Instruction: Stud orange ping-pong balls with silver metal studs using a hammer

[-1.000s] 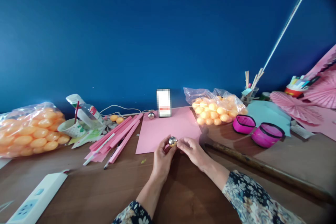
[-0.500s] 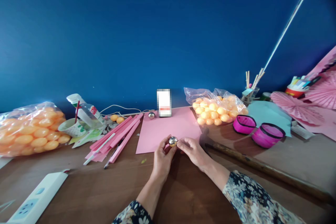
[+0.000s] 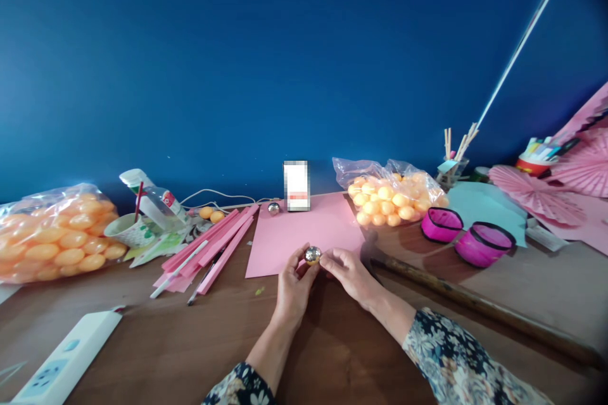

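Observation:
A shiny silver ball [image 3: 313,255] is held over the near edge of the pink sheet [image 3: 304,234]. My left hand [image 3: 295,281] grips it between thumb and fingers from the left. At its right side, the pinched fingertips of my right hand [image 3: 346,269] touch or nearly touch the ball; whether anything small is between them cannot be made out. A second silver ball [image 3: 273,208] rests on the sheet's far left corner, beside an upright phone-like object [image 3: 297,186] with a blurred screen.
A hammer [image 3: 465,300] lies right of my hands. Pink strips [image 3: 213,247] and pens lie left. Bags of orange balls [image 3: 71,237] stand on both sides. A power strip [image 3: 66,357] lies near left, magenta cups [image 3: 484,245] at right.

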